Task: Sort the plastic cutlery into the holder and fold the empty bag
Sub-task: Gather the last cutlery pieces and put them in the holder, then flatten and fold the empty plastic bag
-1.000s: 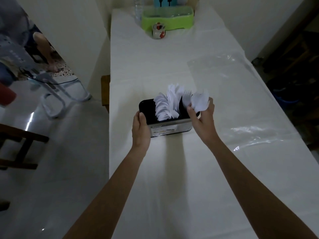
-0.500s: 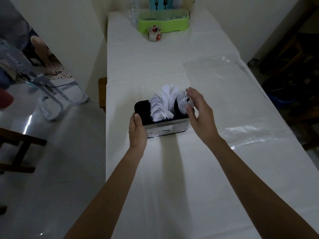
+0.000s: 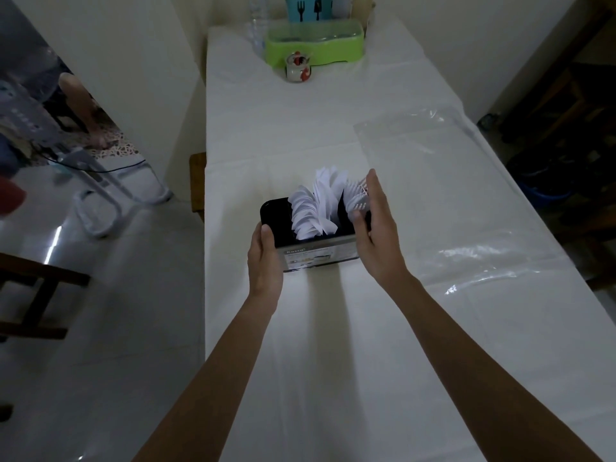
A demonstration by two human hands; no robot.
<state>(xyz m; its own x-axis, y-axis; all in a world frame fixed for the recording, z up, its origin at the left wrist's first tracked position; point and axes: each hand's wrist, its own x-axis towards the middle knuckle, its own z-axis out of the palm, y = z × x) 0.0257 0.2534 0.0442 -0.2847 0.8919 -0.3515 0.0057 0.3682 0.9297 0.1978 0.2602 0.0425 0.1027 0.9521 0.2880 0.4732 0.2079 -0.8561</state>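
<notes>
The holder (image 3: 315, 241) is flanked closely by the left hand (image 3: 265, 258) and right hand (image 3: 378, 231). Bare table (image 3: 333, 378) is left open in front; the right side is covered by the flat bag (image 3: 450, 201).

1. Two hands: the left hand (image 3: 265, 258) and the right hand (image 3: 376, 235), one at each end of the holder.
2. One black holder (image 3: 313, 251) on the surface (image 3: 333, 361).
3. White plastic cutlery (image 3: 320, 205) stands in three bunches; the single pieces are too many and too crowded to count.
4. One clear plastic bag (image 3: 450, 195), lying flat.
5. One green tray (image 3: 315, 45) at the far end.
6. One small painted jar (image 3: 297, 69).
7. One clear bottle (image 3: 258, 25).
</notes>
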